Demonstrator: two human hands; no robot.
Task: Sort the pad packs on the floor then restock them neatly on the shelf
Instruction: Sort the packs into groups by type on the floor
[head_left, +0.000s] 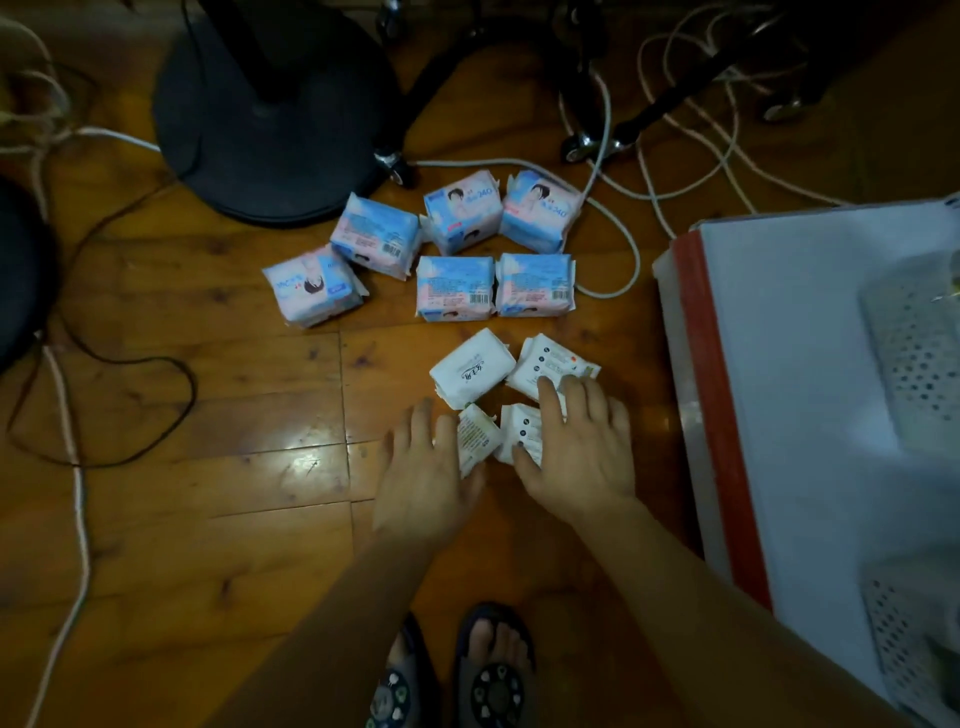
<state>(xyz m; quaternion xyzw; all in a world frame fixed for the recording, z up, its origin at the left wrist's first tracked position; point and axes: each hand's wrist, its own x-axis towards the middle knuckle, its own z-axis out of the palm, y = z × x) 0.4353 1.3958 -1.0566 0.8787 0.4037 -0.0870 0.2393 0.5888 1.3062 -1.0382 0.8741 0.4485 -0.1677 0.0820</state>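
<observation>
Several pink-and-blue pad packs (455, 286) lie in a loose group on the wooden floor, the leftmost one (311, 285) turned askew. Nearer to me lie several white pad packs (471, 367) in a small cluster. My left hand (426, 470) rests flat beside a small white pack (475, 436), touching its left side. My right hand (576, 447) lies spread over two white packs (553, 366), partly hiding the nearer one (519, 428). Neither hand has lifted a pack.
A black round fan base (270, 119) stands behind the packs. Chair legs with castors (576, 148) and tangled cables (618, 234) cross the floor at the back. A white shelf with a red edge (779, 364) holding perforated baskets (914, 358) is at right. My slippered feet (496, 675) are below.
</observation>
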